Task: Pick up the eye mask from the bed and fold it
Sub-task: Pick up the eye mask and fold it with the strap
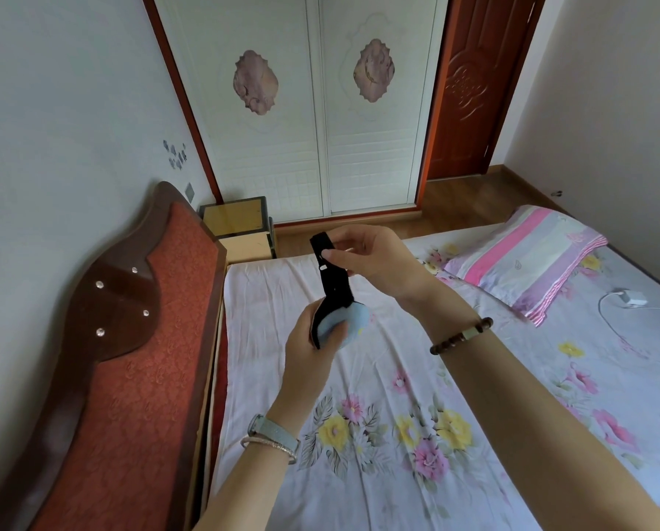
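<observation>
Above the floral-sheeted bed, my left hand gripped the soft light-blue, black-backed eye mask; my right hand pinched its black strap.

Eye mask partly hidden in left hand; headboard cut by frame bottom.

I see the bed under a floral sheet. A striped pillow lies far right, a white charger beside it.
</observation>
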`<state>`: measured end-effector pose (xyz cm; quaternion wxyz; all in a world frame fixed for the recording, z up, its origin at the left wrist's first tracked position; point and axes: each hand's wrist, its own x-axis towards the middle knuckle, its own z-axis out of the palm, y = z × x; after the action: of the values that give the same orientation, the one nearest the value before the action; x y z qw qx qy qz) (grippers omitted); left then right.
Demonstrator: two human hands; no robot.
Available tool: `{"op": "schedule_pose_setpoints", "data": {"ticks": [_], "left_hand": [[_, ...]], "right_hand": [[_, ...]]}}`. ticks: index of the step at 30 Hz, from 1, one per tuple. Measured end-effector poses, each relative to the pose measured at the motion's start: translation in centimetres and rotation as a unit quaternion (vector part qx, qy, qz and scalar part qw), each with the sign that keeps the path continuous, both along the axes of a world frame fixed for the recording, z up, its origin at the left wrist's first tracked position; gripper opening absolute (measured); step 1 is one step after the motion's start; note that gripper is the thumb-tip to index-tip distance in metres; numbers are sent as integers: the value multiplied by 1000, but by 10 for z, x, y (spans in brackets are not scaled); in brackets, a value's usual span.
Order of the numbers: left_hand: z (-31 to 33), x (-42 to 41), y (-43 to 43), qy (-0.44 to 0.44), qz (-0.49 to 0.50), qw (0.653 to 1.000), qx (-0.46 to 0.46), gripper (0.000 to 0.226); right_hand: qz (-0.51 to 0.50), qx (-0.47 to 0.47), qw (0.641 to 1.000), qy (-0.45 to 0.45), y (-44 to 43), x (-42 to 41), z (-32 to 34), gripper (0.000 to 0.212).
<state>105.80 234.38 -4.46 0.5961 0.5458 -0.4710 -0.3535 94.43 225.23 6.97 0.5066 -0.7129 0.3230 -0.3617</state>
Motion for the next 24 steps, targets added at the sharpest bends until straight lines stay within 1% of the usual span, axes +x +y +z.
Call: {"op": "schedule_pose_setpoints", "data": {"ticks": [3, 6, 10, 13, 16, 19, 21, 24], "left_hand": [[-1, 3, -3, 16, 62, 998, 10, 23], [0, 10, -5, 38, 96, 994, 19, 19], [6, 17, -8, 129, 114, 984, 42, 14], [10, 20, -10, 204, 108, 971, 55, 20], [18, 21, -9, 264, 99, 958, 53, 25], [23, 23, -8, 316, 87, 944, 44, 32], [24, 23, -7, 337, 82, 937, 41, 34], [27, 19, -4, 343, 79, 935, 35, 34]], "right_hand": [[10, 4, 1000, -5, 1, -1, 1, 19], [19, -5, 1000, 6, 3, -4, -1, 10], [3, -16, 999, 38, 8, -9, -11, 6], [-13, 7, 998, 55, 14, -13, -24, 8], [-38, 20, 996, 77, 23, -14, -38, 2], [-92, 16, 992, 81, 29, -12, -53, 8], [-127, 26, 989, 70, 32, -12, -60, 11], [-177, 47, 982, 52, 36, -10, -68, 18]]}}
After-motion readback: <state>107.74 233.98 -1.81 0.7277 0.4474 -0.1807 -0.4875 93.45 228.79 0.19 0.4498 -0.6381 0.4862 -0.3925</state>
